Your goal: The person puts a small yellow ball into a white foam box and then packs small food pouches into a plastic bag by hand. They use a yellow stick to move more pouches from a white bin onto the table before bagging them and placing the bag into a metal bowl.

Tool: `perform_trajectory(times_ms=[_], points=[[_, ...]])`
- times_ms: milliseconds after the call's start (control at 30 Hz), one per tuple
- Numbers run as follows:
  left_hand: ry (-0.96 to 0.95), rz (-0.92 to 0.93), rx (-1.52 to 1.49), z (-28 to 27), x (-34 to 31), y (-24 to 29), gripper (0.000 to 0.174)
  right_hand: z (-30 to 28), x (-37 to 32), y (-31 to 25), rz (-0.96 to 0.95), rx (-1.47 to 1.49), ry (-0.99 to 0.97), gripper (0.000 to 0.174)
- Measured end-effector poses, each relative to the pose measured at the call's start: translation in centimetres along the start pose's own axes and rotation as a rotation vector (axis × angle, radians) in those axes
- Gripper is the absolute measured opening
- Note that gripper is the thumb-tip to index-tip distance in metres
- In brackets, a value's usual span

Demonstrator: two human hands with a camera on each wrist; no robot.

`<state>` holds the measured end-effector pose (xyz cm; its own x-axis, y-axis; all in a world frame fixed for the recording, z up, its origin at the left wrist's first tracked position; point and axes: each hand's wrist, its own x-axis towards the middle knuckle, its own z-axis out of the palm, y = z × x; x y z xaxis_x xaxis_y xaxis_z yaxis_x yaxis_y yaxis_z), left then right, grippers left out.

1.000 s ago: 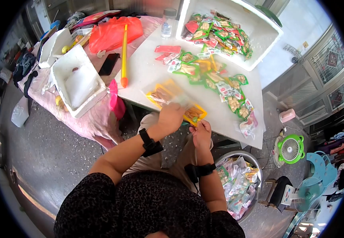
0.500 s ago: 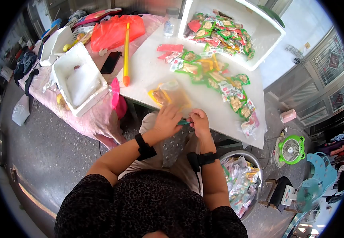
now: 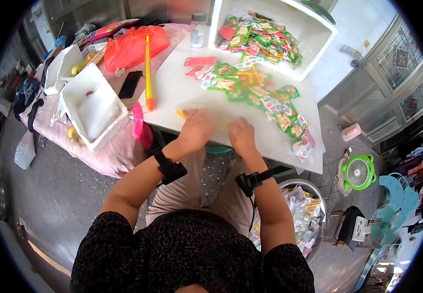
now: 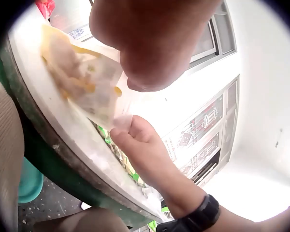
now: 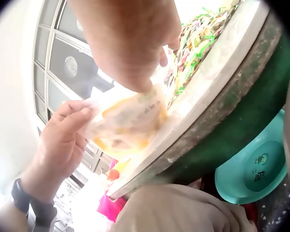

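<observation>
A clear food packet with yellow trim (image 5: 125,125) is stretched between the two hands over the table's near edge, blurred by motion. My left hand (image 3: 195,131) pinches one edge of it between thumb and fingers, as the right wrist view shows. My right hand (image 3: 242,136) pinches the opposite, whitish end, seen in the left wrist view. In the head view the hands cover much of the packet. Green-edged food packets (image 3: 283,121) lie in a row beyond the right hand, and red packets (image 3: 200,61) lie farther back on the white table (image 3: 172,88).
A white foam box (image 3: 319,53) with heaped packets lies tipped at the back. A metal basin (image 3: 322,205) of packets stands on the floor at right. Left are a yellow stick (image 3: 148,73), a phone (image 3: 130,84) and a foam tray (image 3: 116,117). A teal basin (image 5: 253,169) sits under the table.
Both hands have moved forward over the table edge and a little apart. The yellow-trimmed packet, earlier lying on the table by the left hand, is now held between both hands.
</observation>
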<state>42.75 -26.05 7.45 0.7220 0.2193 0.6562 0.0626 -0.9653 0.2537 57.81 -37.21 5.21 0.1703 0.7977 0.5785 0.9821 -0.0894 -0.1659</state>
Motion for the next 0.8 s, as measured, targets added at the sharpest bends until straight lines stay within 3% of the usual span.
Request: perform_trajectory(times_ms=[100,200,333,567,700,800], points=[[0.078,0.039,-0.079,-1.8,1.7,-1.1,0.016,-0.4,1.4,0.9,-0.049,0.073,-0.010,0.007],[0.086,0.022,-0.277,-4.5,3.7,-0.8,0.015,-4.7,3.6,-0.3,-0.072,0.133,-0.012,0.002],[-0.058,-0.150,-0.437,-8.2,5.0,2.2,0.013,-12.2,4.7,-2.9,-0.064,0.072,-0.125,0.008],[-0.269,0.031,-0.637,-8.9,2.7,9.1,0.014,-16.6,-1.9,-6.5,0.064,0.334,-0.329,0.009],[-0.446,-0.016,-0.768,-8.2,1.3,9.7,0.015,-17.7,-5.9,-6.4,0.154,0.386,-0.392,0.011],[-0.557,-0.168,-0.774,-6.7,0.4,8.1,0.017,-19.0,-9.8,-4.4,0.232,0.403,-0.240,0.012]])
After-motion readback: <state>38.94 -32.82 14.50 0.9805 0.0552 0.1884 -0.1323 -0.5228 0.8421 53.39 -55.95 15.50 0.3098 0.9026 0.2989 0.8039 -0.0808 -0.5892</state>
